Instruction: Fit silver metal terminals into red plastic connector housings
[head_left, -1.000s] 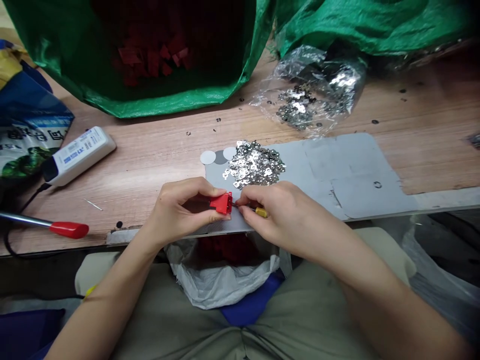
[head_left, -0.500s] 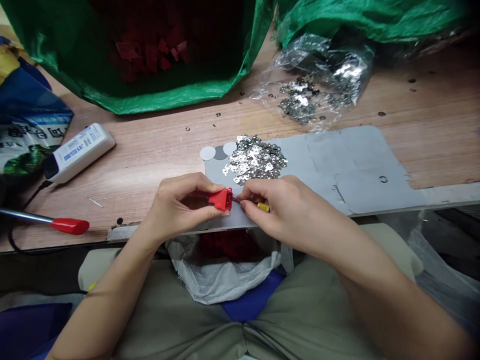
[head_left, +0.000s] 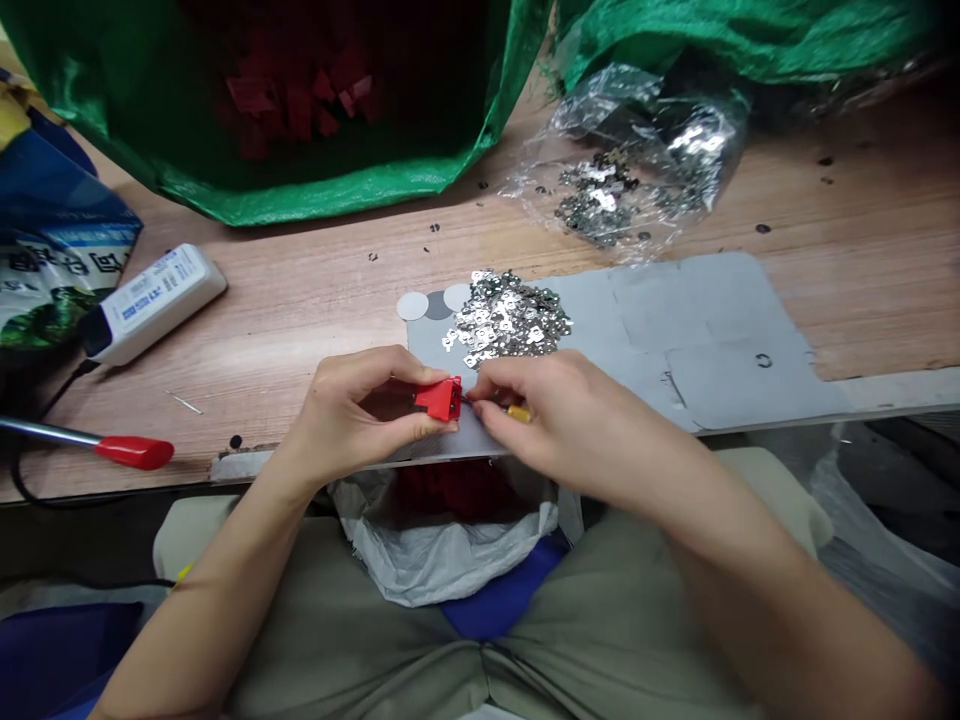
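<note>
Between the thumb and fingers of my left hand (head_left: 352, 405) is a small red plastic housing (head_left: 437, 399), its open end turned to the right. My right hand (head_left: 555, 410) pinches a thin tool with a yellow handle (head_left: 518, 413); it looks like a small screwdriver. The tool's dark tip points at the housing's open end, mostly hidden by my fingers, and I cannot tell whether it touches. Just beyond both hands lies a heap of small stamped metal plates (head_left: 510, 318) on a grey mat (head_left: 622, 330).
A green sack (head_left: 300, 205) with red pieces inside stands at the back. A clear plastic bag (head_left: 637, 170) of metal plates lies back right. On the left are a white box-shaped device (head_left: 161, 300) and a red-handled lever (head_left: 135, 453). A white bag (head_left: 420, 575) hangs open below the table edge.
My right hand has shifted slightly left, bringing the tool closer to the red housing. The whole view has drifted a few pixels; my left hand keeps its hold.
</note>
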